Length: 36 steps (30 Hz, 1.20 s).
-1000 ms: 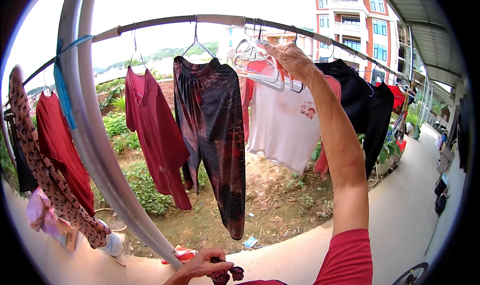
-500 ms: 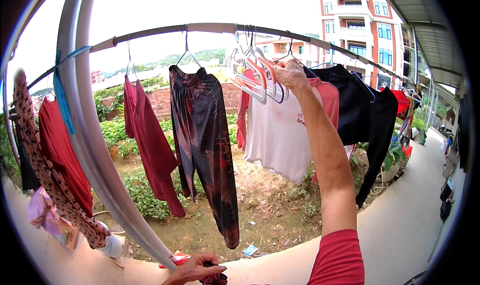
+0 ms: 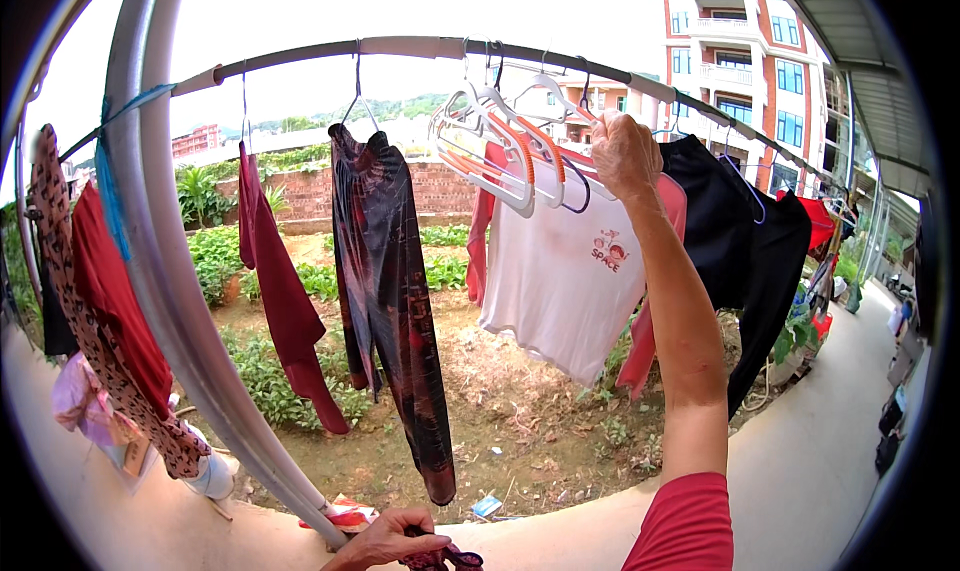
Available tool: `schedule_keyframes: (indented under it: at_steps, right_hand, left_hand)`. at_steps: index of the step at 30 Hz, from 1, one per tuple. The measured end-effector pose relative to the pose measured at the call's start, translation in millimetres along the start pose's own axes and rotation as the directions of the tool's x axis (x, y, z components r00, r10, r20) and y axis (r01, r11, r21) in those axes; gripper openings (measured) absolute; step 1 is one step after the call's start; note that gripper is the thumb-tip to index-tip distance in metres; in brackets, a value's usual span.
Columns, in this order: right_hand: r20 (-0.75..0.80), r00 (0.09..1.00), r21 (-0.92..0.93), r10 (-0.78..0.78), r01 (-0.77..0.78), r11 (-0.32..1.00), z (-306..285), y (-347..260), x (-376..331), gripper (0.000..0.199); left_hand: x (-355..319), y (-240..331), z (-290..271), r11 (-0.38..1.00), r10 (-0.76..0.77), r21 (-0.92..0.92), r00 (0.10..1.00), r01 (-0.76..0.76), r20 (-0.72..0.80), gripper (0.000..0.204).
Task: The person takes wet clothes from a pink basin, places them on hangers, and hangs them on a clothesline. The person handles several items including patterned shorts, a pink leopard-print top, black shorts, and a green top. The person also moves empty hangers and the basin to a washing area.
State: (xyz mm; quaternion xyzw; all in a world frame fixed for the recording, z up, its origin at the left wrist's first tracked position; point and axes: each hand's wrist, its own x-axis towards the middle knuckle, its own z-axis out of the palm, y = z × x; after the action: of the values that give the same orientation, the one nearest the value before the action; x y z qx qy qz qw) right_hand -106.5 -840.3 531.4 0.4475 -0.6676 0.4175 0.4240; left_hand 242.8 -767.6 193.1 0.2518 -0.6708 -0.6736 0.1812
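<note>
My right hand (image 3: pixel 627 156) is raised to the rail, its fingers closed on the end of a white-and-orange clothes hanger (image 3: pixel 541 94). Several more white hangers with orange strips (image 3: pixel 505 161) hang bunched to its left. Behind them is a white shirt (image 3: pixel 560 271) with pink-red sleeves and a small print. Low at the front, my left hand (image 3: pixel 388 541) is closed on a dark patterned garment (image 3: pixel 440 559), mostly cut off by the lower edge. Dark patterned trousers (image 3: pixel 390 301) hang above that hand.
A curved metal post (image 3: pixel 165 241) stands on the left, with blue cord tied round it. The clothes rail (image 3: pixel 420 47) also carries a maroon garment (image 3: pixel 280 311) and black trousers (image 3: pixel 720 251). Planted ground lies beyond; a concrete walkway (image 3: pixel 820 391) runs to the right.
My right hand has moved right, away from the bunched hangers, drawing one hanger apart from them. More of the garment shows at my left hand. The whole view has shifted slightly.
</note>
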Motion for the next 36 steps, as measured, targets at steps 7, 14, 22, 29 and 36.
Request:
schedule_keyframes:
  at_steps: [7,14,22,29,36]
  right_hand:
    - [-0.047,0.999,0.354,-0.009,0.025,0.935,-49,81,-97,0.015]
    - [0.254,0.878,0.665,0.406,-0.463,0.586,-124,139,-323,0.02]
    - [0.632,0.602,0.535,0.489,-0.795,0.286,-69,126,-475,0.027]
    - [0.349,0.758,0.604,0.551,-0.632,0.486,-149,123,-382,0.026]
    - [0.2,0.897,0.676,0.394,-0.417,0.607,-134,113,-252,0.026]
  left_hand:
    - [13,2,4,0.999,-0.011,0.033,0.996,0.008,0.086,0.027]
    - [18,2,-14,0.994,0.074,0.068,0.989,-0.083,0.126,0.026]
    - [35,34,6,0.961,0.087,0.221,0.943,-0.164,0.32,0.027]
    - [24,15,9,0.96,0.123,0.198,0.935,-0.197,0.333,0.027]
    - [6,11,19,0.955,0.167,0.179,0.927,-0.237,0.336,0.026]
